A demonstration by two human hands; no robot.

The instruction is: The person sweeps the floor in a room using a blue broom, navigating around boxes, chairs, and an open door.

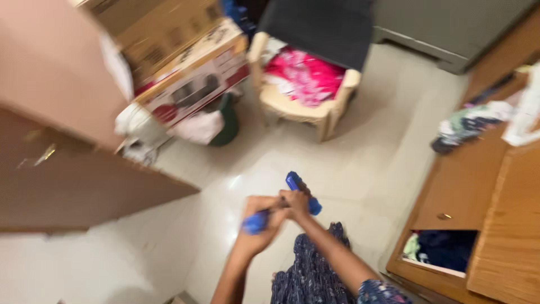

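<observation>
I see a glossy pale tiled floor (360, 163), smooth wooden cabinets (495, 225) at the right, a cream plastic chair (304, 107) heaped with crumpled pink cloth (306, 76), and a printed cardboard box (191, 84). Low in the blurred view, my two hands meet above the floor, in front of my patterned dark skirt. My left hand (260, 217) and right hand (297, 202) are both curled tight around a smooth blue object (301, 191); its exact shape I cannot tell.
</observation>
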